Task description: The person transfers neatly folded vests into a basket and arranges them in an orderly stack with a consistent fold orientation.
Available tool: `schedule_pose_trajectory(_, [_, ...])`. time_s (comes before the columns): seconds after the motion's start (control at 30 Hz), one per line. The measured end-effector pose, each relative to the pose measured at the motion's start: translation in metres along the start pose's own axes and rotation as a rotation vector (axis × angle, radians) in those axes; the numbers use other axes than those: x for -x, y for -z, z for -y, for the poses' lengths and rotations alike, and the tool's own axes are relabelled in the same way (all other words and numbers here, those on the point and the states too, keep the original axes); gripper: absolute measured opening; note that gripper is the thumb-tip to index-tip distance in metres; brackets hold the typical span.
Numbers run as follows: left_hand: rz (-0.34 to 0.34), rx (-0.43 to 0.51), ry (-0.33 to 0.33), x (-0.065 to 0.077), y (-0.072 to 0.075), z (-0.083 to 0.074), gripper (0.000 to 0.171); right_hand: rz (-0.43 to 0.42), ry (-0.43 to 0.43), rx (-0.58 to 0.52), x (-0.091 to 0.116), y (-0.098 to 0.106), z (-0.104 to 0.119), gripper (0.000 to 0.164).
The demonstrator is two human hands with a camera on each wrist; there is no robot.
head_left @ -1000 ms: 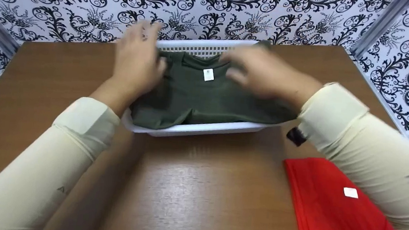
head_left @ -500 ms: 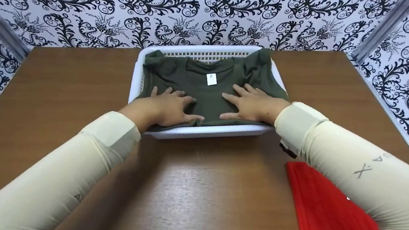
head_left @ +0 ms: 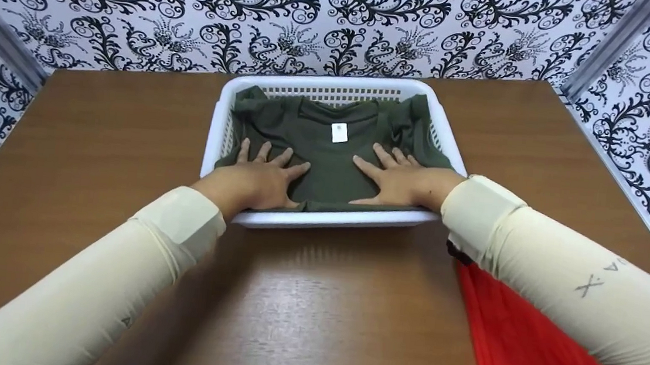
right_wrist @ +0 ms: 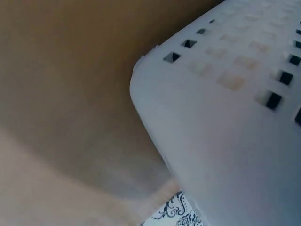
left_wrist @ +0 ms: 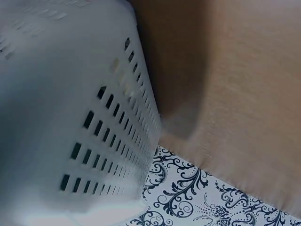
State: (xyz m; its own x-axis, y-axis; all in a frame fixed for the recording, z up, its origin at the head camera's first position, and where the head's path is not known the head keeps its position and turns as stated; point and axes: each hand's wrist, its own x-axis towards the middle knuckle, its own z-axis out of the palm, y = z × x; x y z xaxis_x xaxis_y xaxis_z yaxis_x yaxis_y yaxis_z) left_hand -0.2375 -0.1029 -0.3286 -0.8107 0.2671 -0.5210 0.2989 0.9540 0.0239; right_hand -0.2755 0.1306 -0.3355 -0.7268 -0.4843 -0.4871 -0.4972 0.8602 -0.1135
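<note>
A dark green shirt (head_left: 332,171) with a white neck label (head_left: 339,132) lies inside a white plastic basket (head_left: 333,221). My left hand (head_left: 260,180) rests flat on the shirt's near left part, fingers spread. On its near right part my right hand (head_left: 399,180) lies palm down, fingers also spread. Both palms are hidden. In the left wrist view the slotted basket wall (left_wrist: 101,113) fills the left side, and no hand shows. The right wrist view likewise has only a basket corner (right_wrist: 188,108) over the table.
A folded red garment (head_left: 534,348) lies at the right front of the brown wooden table (head_left: 291,303), partly beneath the right sleeve (head_left: 562,291). Behind the basket stands a wall (head_left: 292,21) with black scroll patterns.
Both hands came down from above the basket's far part onto the shirt's near part. Since half a second ago, hands and basket appear slightly lower in the head view.
</note>
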Motion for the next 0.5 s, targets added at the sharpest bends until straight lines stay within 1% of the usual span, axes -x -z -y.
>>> schedule_pose_trajectory(0.17, [0.045, -0.007, 0.004, 0.002, -0.007, -0.004, 0.077, 0.048, -0.005, -0.013, 0.007, -0.006, 0.004, 0.087])
schedule_pose_trajectory(0.33, [0.061, -0.002, 0.006, 0.005, -0.012, -0.007, 0.075, 0.071, -0.011, 0.007, 0.010, -0.009, 0.007, 0.087])
schedule_pose_trajectory(0.5, [0.071, -0.007, 0.010, 0.006, -0.013, -0.009, 0.073, 0.094, -0.031, 0.052, 0.009, -0.011, 0.009, 0.084])
